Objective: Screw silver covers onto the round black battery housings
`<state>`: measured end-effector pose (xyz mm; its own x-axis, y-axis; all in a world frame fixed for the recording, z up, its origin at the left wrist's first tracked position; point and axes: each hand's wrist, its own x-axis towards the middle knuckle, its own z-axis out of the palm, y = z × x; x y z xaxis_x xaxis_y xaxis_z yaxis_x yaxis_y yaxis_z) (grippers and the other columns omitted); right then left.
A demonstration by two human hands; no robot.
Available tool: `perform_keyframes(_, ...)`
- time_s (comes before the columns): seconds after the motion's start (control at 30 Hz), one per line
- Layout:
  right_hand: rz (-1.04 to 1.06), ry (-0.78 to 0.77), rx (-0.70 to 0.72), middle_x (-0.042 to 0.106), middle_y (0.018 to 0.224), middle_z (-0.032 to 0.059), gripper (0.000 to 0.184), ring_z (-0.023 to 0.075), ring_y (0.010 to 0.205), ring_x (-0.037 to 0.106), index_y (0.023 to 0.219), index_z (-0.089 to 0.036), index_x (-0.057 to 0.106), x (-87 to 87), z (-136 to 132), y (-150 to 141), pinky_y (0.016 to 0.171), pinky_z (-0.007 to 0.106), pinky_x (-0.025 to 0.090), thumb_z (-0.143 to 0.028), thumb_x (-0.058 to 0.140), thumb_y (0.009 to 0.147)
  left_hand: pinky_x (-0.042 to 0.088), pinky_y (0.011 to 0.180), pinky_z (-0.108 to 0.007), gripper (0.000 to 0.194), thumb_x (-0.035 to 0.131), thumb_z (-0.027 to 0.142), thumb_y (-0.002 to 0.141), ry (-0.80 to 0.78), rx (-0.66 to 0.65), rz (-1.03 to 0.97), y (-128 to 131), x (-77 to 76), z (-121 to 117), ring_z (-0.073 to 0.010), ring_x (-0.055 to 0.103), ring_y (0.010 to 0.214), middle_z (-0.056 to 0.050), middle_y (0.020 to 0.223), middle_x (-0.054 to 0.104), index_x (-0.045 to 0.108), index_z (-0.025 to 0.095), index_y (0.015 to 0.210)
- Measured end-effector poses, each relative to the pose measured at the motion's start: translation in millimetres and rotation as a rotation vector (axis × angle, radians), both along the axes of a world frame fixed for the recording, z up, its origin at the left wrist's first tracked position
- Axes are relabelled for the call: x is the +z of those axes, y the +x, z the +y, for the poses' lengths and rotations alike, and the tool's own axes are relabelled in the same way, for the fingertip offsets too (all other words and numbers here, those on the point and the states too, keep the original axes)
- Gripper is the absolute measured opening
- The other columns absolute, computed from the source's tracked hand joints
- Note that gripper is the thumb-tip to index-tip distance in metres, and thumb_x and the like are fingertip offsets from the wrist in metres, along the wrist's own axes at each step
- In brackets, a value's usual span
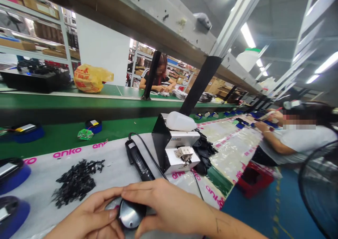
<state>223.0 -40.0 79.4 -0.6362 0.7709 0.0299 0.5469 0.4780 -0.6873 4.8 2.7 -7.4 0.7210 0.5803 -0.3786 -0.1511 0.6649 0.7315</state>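
Between my two hands, low in the middle of the head view, is a small rounded black part with a shiny silver face (131,214). My left hand (92,216) grips it from the left, thumb and fingertips at its edge. From the right, my right hand (169,205) curls over its top, with the thumb underneath. Just beyond my hands lies a black corded electric screwdriver (138,160). A heap of small black pieces (79,182) is spread on the printed white sheet (111,161) farther left.
Behind the screwdriver stands a metal box device (182,154) with a white bottle (181,121) on top. Blue round housings (13,214) line the left edge; a green circuit board (85,134) lies farther back. A co-worker (298,140) sits at right, near a fan (319,189).
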Motion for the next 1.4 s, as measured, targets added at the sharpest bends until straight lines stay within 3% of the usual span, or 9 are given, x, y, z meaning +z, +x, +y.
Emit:
perform_keyframes(0.1, 0.005, -0.033, -0.024, 0.063, 0.139, 0.0061, 0.066, 0.021, 0.127, 0.061, 0.144, -0.024, 0.053, 1.1, 1, -3, 0.109, 0.026, 0.045, -0.025, 0.079, 0.083, 0.058, 0.067, -0.028, 0.062, 0.083, 0.027, 0.079, 0.045, -0.061, -0.061, -3, 1.8, 1, -0.0216, 0.076, 0.072, -0.012, 0.085, 0.079, 0.061, 0.012, 0.134)
perform_keyframes(0.33, -0.043, -0.015, -0.109, 0.056, 0.147, 0.0056, 0.077, 0.0267, 0.13, 0.058, 0.147, -0.034, 0.049, -15.0, -2, -4, 0.11, 0.036, 0.048, -0.022, 0.082, 0.079, 0.059, 0.069, -0.027, 0.057, 0.085, 0.025, 0.075, 0.057, -0.087, -0.109, -3, 7.3, 2, -0.0175, 0.075, 0.068, -0.009, 0.084, 0.079, 0.066, 0.013, 0.127)
perform_keyframes(0.53, -0.187, 0.048, -0.037, 0.056, 0.147, 0.0036, 0.08, 0.0282, 0.125, 0.062, 0.149, -0.039, 0.041, -22.2, 8, 3, 0.106, 0.037, 0.052, -0.031, 0.081, 0.08, 0.059, 0.07, -0.026, 0.061, 0.082, 0.015, 0.068, 0.062, -0.12, -0.155, -2, 6.2, 4, -0.015, 0.074, 0.063, -0.003, 0.069, 0.075, 0.067, 0.016, 0.127)
perform_keyframes(0.73, -0.252, 0.222, -0.07, 0.067, 0.133, 0.0077, 0.063, 0.0303, 0.112, 0.071, 0.136, -0.036, 0.061, -28.7, 8, 7, 0.093, 0.037, 0.061, -0.04, 0.083, 0.077, 0.06, 0.068, -0.029, 0.054, 0.08, 0.005, 0.059, 0.02, -0.104, -0.233, 1, -1.8, 5, -0.0153, 0.073, 0.063, -0.003, 0.083, 0.073, 0.075, 0.018, 0.111)
perform_keyframes(0.87, -0.278, 0.298, -0.018, 0.071, 0.127, 0.0078, 0.062, 0.0285, 0.105, 0.074, 0.137, -0.036, 0.06, -25.5, 10, 9, 0.087, 0.035, 0.064, -0.043, 0.08, 0.079, 0.059, 0.068, -0.028, 0.053, 0.077, 0.003, 0.059, 0.035, -0.127, -0.266, 1, -7.5, 6, -0.0144, 0.072, 0.061, -0.002, 0.072, 0.072, 0.076, 0.017, 0.111)
perform_keyframes(1.03, -0.392, 0.307, 0.037, 0.071, 0.125, 0.0075, 0.068, 0.029, 0.101, 0.074, 0.141, -0.038, 0.056, -17.3, 15, 5, 0.081, 0.036, 0.065, -0.04, 0.082, 0.078, 0.059, 0.068, -0.028, 0.049, 0.075, 0.003, 0.06, 0.036, -0.083, -0.296, -2, -5.9, 7, -0.0131, 0.072, 0.06, -0.002, 0.086, 0.074, 0.078, 0.018, 0.106)
perform_keyframes(1.2, -0.404, 0.317, 0.011, 0.071, 0.126, 0.0097, 0.07, 0.0301, 0.104, 0.072, 0.144, -0.032, 0.053, -18.7, 7, -4, 0.083, 0.04, 0.064, -0.032, 0.081, 0.079, 0.055, 0.059, -0.022, 0.041, 0.083, 0.014, 0.061, 0.143, -0.066, -0.143, 6, 5.2, -1, -0.0121, 0.066, 0.054, 0.002, 0.065, 0.07, 0.073, 0.015, 0.102)
perform_keyframes(1.3, -0.377, 0.236, -0.071, 0.068, 0.132, 0.0098, 0.067, 0.0284, 0.112, 0.069, 0.142, -0.028, 0.056, -11.4, -1, -7, 0.095, 0.037, 0.059, -0.029, 0.081, 0.08, 0.045, 0.038, -0.016, 0.028, 0.076, 0.026, 0.073, 0.269, 0.08, 0.141, 21, 8.9, -12, -0.0113, 0.057, 0.038, 0.007, 0.047, 0.058, 0.063, 0.018, 0.097)
perform_keyframes(1.4, -0.319, 0.135, -0.085, 0.061, 0.142, 0.0066, 0.066, 0.0253, 0.124, 0.062, 0.145, -0.028, 0.052, 0.8, -8, -3, 0.105, 0.033, 0.052, -0.022, 0.075, 0.083, 0.036, 0.028, -0.013, 0.022, 0.068, 0.035, 0.08, 0.339, 0.151, 0.285, 34, 7.8, -19, -0.0095, 0.052, 0.029, 0.008, 0.048, 0.058, 0.057, 0.019, 0.091)
